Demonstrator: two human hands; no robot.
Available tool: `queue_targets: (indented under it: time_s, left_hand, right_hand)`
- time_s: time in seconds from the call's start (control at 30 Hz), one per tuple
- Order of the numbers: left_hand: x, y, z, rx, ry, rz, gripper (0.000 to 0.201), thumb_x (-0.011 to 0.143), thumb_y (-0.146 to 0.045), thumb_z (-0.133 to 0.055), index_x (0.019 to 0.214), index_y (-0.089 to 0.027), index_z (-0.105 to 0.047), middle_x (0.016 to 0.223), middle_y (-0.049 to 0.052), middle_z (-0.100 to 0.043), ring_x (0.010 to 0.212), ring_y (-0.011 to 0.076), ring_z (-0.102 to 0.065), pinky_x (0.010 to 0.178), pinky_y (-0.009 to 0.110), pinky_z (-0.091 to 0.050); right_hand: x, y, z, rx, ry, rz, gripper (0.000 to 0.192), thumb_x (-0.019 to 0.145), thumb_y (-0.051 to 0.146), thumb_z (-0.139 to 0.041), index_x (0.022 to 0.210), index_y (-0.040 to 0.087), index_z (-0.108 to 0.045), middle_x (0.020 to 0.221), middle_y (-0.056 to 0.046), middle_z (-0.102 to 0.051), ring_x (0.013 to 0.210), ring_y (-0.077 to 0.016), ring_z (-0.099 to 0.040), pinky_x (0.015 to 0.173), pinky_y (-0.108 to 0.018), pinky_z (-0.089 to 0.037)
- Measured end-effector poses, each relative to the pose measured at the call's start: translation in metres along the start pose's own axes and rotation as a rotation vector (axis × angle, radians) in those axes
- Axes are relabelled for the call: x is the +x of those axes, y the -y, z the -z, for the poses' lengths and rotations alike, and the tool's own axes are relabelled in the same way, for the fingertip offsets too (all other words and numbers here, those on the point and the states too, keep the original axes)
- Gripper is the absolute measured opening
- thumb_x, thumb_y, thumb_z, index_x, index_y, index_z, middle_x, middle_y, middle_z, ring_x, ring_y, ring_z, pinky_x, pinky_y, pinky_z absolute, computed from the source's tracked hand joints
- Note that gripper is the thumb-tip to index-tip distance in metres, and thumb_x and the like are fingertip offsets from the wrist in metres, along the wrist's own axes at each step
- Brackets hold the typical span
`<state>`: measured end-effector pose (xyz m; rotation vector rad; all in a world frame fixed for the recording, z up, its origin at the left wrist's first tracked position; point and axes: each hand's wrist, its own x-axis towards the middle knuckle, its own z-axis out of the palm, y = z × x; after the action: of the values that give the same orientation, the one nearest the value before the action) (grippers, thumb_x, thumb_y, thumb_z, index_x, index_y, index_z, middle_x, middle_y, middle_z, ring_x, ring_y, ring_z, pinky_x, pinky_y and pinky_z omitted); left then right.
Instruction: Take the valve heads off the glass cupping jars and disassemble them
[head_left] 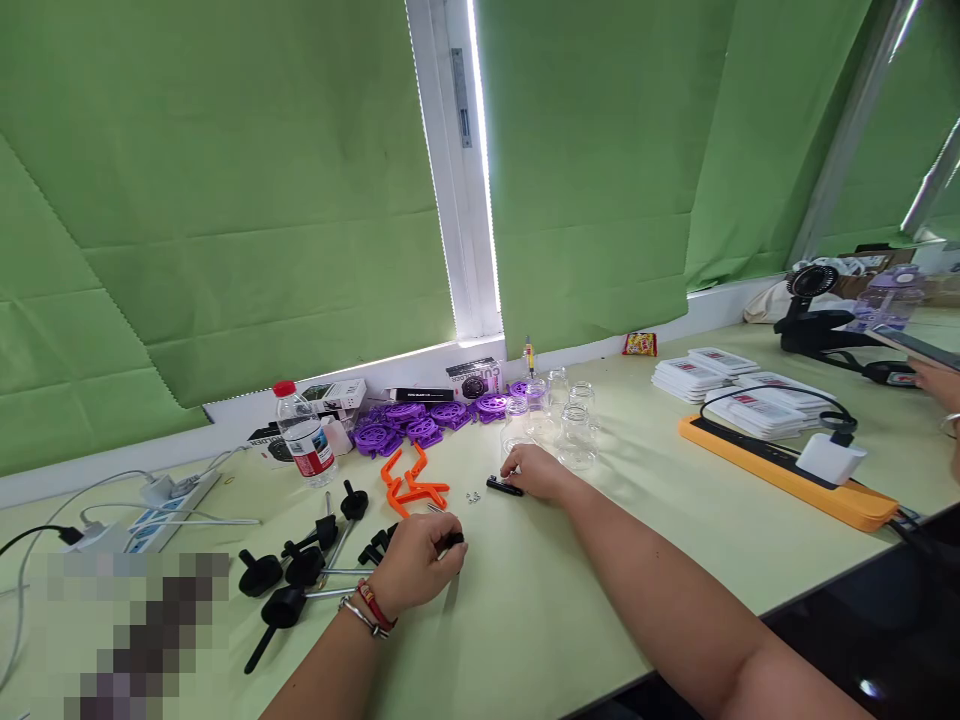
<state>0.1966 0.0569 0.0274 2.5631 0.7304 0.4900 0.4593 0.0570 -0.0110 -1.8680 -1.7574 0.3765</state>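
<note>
My left hand (411,566) rests on the pale green table (637,520), fingers closed around a small black part (452,541). A red and a silver bracelet circle its wrist. Farther out, my right hand (534,470) lies on the table with its fingertips on a short black bar (504,487). A few tiny silver screws (473,496) sit just left of that bar. An orange plastic piece (411,485) lies between the hands and the purple parts (427,417). Black knobbed rods (300,575) are scattered left of my left hand.
Several clear glass jars (564,415) stand beyond my right hand. A water bottle (304,433), small boxes and a white power strip (169,500) are at the left. Stacked white packets (739,385) and an orange power strip (787,470) lie right. Another person's hand (937,385) is at the far right.
</note>
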Motion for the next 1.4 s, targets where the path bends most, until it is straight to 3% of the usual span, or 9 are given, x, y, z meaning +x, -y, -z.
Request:
queue_targets:
  time_s: [0.47, 0.63, 0.8, 0.93, 1.07, 1.4]
  left_hand:
    - [0.002, 0.004, -0.004, -0.014, 0.081, 0.003, 0.027, 0.080, -0.032, -0.049, 0.059, -0.019, -0.037, 0.055, -0.004, -0.035, 0.053, 0.0105, -0.030, 0.051, 0.024, -0.024]
    - [0.003, 0.006, -0.003, -0.097, 0.119, 0.044, 0.029, 0.083, -0.037, -0.047, 0.061, -0.019, -0.038, 0.056, -0.005, -0.034, 0.054, 0.0102, -0.029, 0.051, 0.024, -0.025]
    - [0.004, 0.007, -0.005, -0.129, 0.103, 0.032, 0.031, 0.084, -0.039, -0.048, 0.062, -0.019, -0.040, 0.058, -0.005, -0.035, 0.056, 0.0102, -0.030, 0.053, 0.024, -0.027]
    - [0.004, 0.011, -0.007, -0.205, 0.117, 0.035, 0.030, 0.084, -0.039, -0.049, 0.064, -0.018, -0.044, 0.060, -0.005, -0.036, 0.057, 0.0099, -0.030, 0.053, 0.023, -0.027]
    - [0.005, 0.015, -0.010, -0.281, 0.129, 0.011, 0.025, 0.084, -0.038, -0.049, 0.072, -0.017, -0.051, 0.062, -0.005, -0.037, 0.058, 0.0097, -0.030, 0.055, 0.022, -0.029]
    - [0.004, 0.018, -0.011, -0.305, 0.147, 0.005, 0.022, 0.084, -0.036, -0.049, 0.077, -0.015, -0.056, 0.064, -0.003, -0.041, 0.059, 0.0100, -0.033, 0.055, 0.022, -0.031]
  right_hand:
    - [-0.001, 0.006, 0.000, -0.011, 0.027, 0.032, 0.019, 0.069, 0.010, -0.060, 0.075, 0.021, -0.075, 0.087, -0.003, -0.067, 0.075, -0.0145, -0.059, 0.068, -0.023, -0.042]
    - [-0.002, 0.011, 0.003, 0.002, -0.033, 0.028, 0.015, 0.073, 0.015, -0.061, 0.077, 0.019, -0.074, 0.092, -0.006, -0.064, 0.080, -0.0157, -0.057, 0.071, -0.025, -0.043]
    - [-0.014, 0.039, 0.005, 0.315, -0.145, 0.202, 0.015, 0.079, 0.024, -0.059, 0.084, 0.019, -0.072, 0.087, -0.004, -0.060, 0.067, -0.0112, -0.053, 0.065, -0.024, -0.044]
    - [-0.031, 0.070, -0.001, 0.575, -0.024, 0.408, 0.015, 0.078, 0.028, -0.064, 0.086, 0.019, -0.073, 0.085, -0.003, -0.058, 0.064, -0.0096, -0.052, 0.059, -0.023, -0.043]
    - [-0.040, 0.084, -0.007, 0.508, 0.115, 0.574, 0.015, 0.077, 0.020, -0.064, 0.088, 0.020, -0.074, 0.081, -0.002, -0.057, 0.069, -0.0098, -0.053, 0.065, -0.023, -0.043]
    - [-0.039, 0.081, -0.010, 0.444, 0.121, 0.580, 0.015, 0.074, 0.018, -0.065, 0.085, 0.019, -0.075, 0.076, -0.001, -0.058, 0.065, -0.0090, -0.052, 0.063, -0.022, -0.042]
